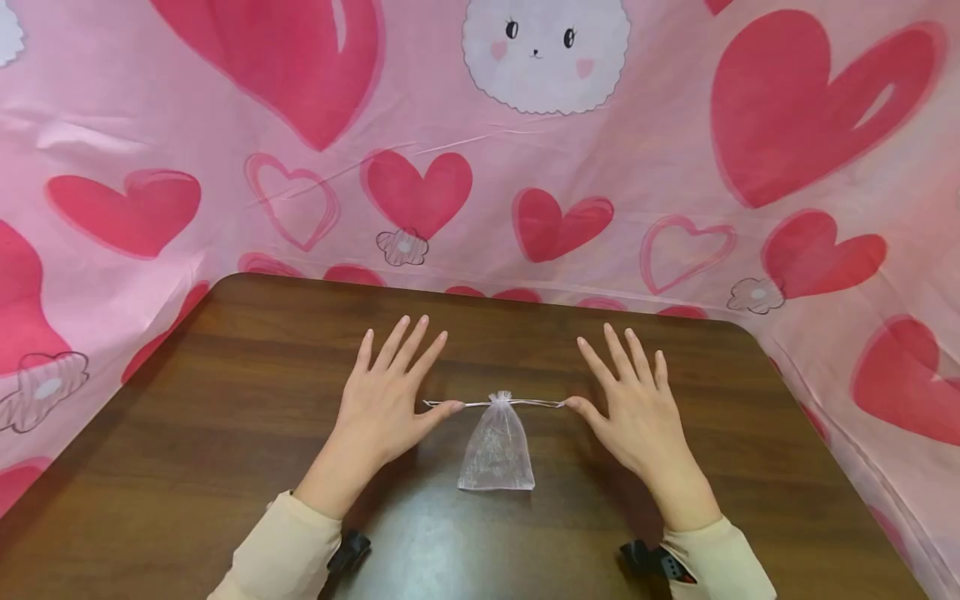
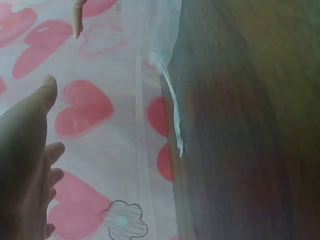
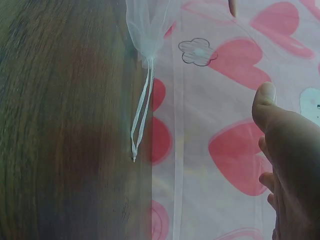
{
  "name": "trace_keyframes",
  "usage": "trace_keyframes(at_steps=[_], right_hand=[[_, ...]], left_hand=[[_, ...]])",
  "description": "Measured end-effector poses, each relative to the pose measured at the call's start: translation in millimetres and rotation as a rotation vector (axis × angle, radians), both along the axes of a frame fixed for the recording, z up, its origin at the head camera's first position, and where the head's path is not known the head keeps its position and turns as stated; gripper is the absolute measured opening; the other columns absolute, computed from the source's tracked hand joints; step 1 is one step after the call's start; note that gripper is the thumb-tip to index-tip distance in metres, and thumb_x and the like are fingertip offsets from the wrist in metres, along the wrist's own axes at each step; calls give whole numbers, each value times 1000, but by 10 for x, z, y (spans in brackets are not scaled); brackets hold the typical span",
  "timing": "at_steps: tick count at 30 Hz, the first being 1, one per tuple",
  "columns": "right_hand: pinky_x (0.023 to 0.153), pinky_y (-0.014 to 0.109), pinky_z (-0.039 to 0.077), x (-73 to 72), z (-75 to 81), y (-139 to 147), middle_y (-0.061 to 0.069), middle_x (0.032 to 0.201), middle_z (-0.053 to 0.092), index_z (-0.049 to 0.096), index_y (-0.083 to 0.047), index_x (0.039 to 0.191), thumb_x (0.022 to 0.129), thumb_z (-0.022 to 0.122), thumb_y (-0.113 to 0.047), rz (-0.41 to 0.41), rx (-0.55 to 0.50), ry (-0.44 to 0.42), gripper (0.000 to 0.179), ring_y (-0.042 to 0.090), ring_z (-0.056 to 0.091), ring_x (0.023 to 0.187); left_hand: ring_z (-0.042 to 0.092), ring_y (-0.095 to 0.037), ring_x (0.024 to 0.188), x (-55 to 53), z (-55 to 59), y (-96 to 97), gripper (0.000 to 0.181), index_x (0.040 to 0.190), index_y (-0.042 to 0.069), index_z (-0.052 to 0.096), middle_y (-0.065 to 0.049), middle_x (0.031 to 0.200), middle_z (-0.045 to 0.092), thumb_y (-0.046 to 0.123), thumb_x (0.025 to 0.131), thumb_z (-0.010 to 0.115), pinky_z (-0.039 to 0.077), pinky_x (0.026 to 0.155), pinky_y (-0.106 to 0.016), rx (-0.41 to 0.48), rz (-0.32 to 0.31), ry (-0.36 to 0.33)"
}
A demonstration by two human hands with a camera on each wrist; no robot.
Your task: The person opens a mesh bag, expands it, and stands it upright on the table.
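Below centre of the head frame, seeing sheer pouch (image 1: 497,454) lying on bench (image 1: 217,467), pointing long axis up-frame, trailing drawstrings (image 1: 477,405) sideways between left hand (image 1: 381,414) and right hand (image 1: 639,414); seeing both holding fingers apart, gripping nothing; finding neither clearly nearer.

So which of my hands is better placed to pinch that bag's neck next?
Probably your left hand, slightly: in the head view, its thumb appears closer to the gathered neck of the sheer bag than the thumb of your right hand does. Both hands are spread and hold nothing.
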State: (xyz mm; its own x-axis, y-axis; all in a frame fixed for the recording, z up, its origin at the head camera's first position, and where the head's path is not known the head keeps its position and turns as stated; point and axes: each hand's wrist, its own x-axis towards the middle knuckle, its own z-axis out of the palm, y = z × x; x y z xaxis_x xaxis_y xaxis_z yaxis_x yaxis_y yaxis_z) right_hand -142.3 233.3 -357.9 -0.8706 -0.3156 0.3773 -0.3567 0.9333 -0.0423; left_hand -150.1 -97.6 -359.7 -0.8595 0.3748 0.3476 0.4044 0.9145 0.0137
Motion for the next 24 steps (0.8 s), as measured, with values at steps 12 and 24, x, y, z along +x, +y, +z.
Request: trace_keyframes(at_steps=[12, 24], right_hand=[[114, 63, 9, -75, 1, -138, 13, 162, 21, 33, -24, 155, 91, 62, -54, 42, 5, -37, 77, 37, 12, 149], [115, 60, 12, -273, -53, -264, 10, 161, 27, 35, -25, 155, 89, 66, -54, 123, -55, -112, 78, 32, 16, 149]], left_hand=[[11, -24, 151, -150, -68, 80, 87, 156, 23, 33, -3, 163, 21, 72, 87, 53, 1, 118, -52, 20, -64, 44], [8, -22, 151, -374, -83, 214, 86, 157, 25, 30, -1, 163, 22, 71, 88, 53, 2, 118, -51, 44, -131, -56]])
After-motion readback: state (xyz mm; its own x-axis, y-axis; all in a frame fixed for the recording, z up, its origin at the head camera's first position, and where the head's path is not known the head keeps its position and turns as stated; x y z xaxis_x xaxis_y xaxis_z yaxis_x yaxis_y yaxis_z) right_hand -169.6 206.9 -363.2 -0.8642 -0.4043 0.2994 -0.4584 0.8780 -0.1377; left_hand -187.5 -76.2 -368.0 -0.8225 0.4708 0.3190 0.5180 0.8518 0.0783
